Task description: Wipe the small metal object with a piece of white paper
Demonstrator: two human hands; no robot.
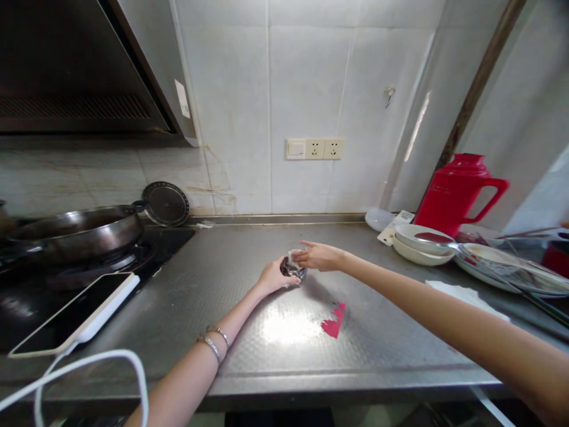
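Near the middle of the metal counter (200,308), my left hand (273,277) is closed around a small dark jar (293,271) with a clear, shiny surface. From the right, my right hand (317,257) reaches over the jar's top, its fingertips pinching a bit of clear film there. One finger of that hand points outward. A torn pink paper piece (334,321) lies flat on the counter, in front of the jar and to its right.
A phone (71,314) with a white cable and a steel pan (84,231) are at the left, by the stove. At the right stand a red thermos (456,193), white bowls (422,252) and a plate (480,279) with utensils. White tissue (462,295) lies nearby.
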